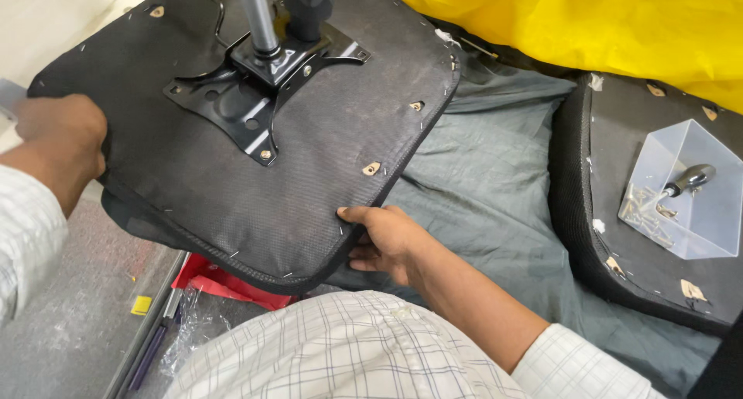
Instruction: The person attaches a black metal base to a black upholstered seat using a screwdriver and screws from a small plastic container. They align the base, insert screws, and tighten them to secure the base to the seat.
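Observation:
An upturned chair seat covered in black stapled fabric fills the upper left, tilted toward me. A black metal mounting plate with a chrome post is bolted to its underside. My left hand grips the seat's left edge. My right hand holds the seat's near right edge, thumb on top and fingers underneath.
A grey-green cloth lies under the seat. At right a second black seat pad carries a clear plastic box with small metal fasteners and a tool. Yellow fabric at the back. Red packaging and plastic wrap lie below.

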